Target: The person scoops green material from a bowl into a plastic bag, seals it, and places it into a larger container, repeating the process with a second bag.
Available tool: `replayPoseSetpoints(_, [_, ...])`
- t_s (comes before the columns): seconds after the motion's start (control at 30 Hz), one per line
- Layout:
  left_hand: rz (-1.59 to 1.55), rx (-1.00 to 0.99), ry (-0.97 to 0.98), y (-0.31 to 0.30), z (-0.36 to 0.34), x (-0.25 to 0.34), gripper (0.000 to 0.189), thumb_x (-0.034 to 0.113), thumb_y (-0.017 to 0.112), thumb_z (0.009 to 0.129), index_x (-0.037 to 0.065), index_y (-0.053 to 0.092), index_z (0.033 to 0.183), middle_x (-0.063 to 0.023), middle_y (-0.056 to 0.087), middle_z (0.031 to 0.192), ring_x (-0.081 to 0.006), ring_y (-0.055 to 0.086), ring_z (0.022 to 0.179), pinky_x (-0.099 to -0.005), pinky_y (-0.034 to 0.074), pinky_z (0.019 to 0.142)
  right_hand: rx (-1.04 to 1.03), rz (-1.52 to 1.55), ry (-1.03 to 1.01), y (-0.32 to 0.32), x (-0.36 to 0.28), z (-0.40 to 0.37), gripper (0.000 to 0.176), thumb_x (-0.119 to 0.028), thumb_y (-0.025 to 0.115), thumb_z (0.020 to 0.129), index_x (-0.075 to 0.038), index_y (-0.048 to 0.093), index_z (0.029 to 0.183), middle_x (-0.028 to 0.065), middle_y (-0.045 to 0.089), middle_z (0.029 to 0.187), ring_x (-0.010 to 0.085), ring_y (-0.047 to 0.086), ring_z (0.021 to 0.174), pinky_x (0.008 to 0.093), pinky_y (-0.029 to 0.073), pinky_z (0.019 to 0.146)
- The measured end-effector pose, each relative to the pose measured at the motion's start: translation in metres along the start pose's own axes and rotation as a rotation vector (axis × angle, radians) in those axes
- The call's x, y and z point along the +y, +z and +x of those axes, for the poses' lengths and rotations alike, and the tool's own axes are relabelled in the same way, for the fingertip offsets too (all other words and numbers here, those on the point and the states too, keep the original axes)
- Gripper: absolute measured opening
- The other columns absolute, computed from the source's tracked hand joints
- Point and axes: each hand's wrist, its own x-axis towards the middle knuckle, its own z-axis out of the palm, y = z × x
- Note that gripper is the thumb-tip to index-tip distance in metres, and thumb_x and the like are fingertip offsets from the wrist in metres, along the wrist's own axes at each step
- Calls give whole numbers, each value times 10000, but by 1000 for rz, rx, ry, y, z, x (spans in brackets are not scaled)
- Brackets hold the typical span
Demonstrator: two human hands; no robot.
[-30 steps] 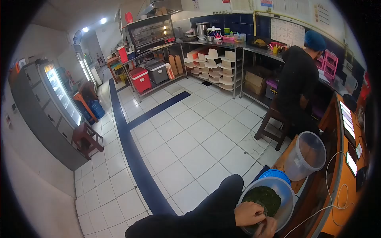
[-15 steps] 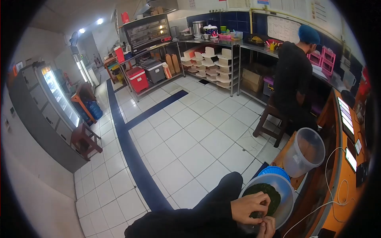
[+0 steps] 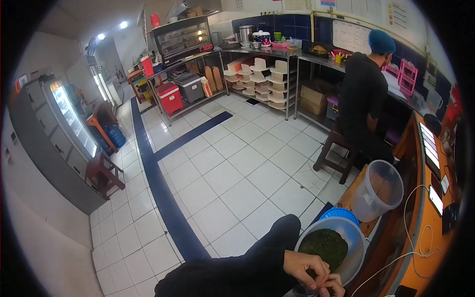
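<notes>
At the near rim of the bowl (image 3: 357,236), both hands met beside the greens (image 3: 326,243).
The left hand (image 3: 306,267) lay over the bowl's lower-left edge, its fingers bent and drawn together toward the right hand (image 3: 332,286). The right hand sat just below it, at the bottom edge of the view, with its fingers curled. The two seemed to pinch something small between them, but whether they truly gripped it, and what it was, could not be told. The dark greens lay heaped in the bowl just beyond the left fingertips, up and to the right, so the left hand was the nearer one. The heap was roundish, with no clear long axis. A blue container (image 3: 340,214) showed behind the bowl, a clear bucket (image 3: 378,190) lay tipped farther back, and another person (image 3: 363,94) sat on a stool (image 3: 336,153), well apart.
</notes>
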Motion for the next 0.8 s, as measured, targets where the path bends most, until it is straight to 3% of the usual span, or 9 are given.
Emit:
replayPoseSetpoints(0.13, [-125,-92,11,5,2,-4,261,190,740,921,22,653,741,-62,637,788,-245,566,839,-401,429,828,-157,14,-22,-9,-4,3,210,-155,706,986,34,650,915,133,590,1037,247,567,918,370,465,871])
replayPoseSetpoints(0.23, [-165,-127,-20,3,1,-11,291,222,731,940,21,655,744,-64,635,784,-242,560,823,-399,427,811,-190,143,-145,-15,7,1,228,-180,714,987,23,648,908,129,577,1028,243,561,914,363,461,860])
replayPoseSetpoints(0.33, [-238,-134,-68,2,-2,-14,302,242,726,959,18,661,767,-65,636,787,-224,563,811,-378,430,790,-220,128,-131,-16,11,1,244,-201,705,996,13,642,897,123,556,1015,245,547,892,361,453,844])
replayPoseSetpoints(0.43, [-350,-105,-150,4,-6,-11,286,238,734,966,9,669,807,-65,643,795,-201,580,805,-348,438,757,-233,118,21,-10,5,3,249,-209,678,1015,9,644,899,122,545,996,243,536,875,366,447,838])
replayPoseSetpoints(0.57, [-255,-58,-157,1,-9,-16,222,189,737,968,-11,699,880,-81,673,841,-187,642,805,-322,476,709,-138,69,-105,-17,17,-1,249,-194,654,1028,27,645,913,127,551,973,250,544,868,369,456,828])
replayPoseSetpoints(0.63, [-278,-71,-180,0,-12,-15,202,177,726,976,-14,709,911,-88,684,869,-187,661,814,-320,494,710,-94,90,-100,-21,17,-6,249,-201,678,1013,28,660,918,143,575,1006,262,563,887,375,467,839])
replayPoseSetpoints(0.73, [-306,-89,-199,1,-13,-15,172,150,707,986,-19,725,957,-98,703,922,-186,692,836,-317,527,713,-216,89,-134,-28,12,-4,229,-232,691,1008,-8,704,959,204,618,1140,286,612,991,393,480,897])
replayPoseSetpoints(0.77, [-308,-91,-192,1,-12,-14,160,135,700,988,-21,731,973,-100,709,946,-187,703,847,-316,542,717,-196,87,-125,-27,21,1,229,-232,691,1008,-8,704,959,204,618,1140,286,612,991,393,480,897])
replayPoseSetpoints(0.8, [-327,-122,-201,0,-13,-13,160,135,700,988,-21,731,973,-100,709,946,-187,703,847,-316,542,717,-190,164,-238,-24,33,6,142,-129,730,927,-1,724,988,172,687,1031,247,655,909,370,499,825])
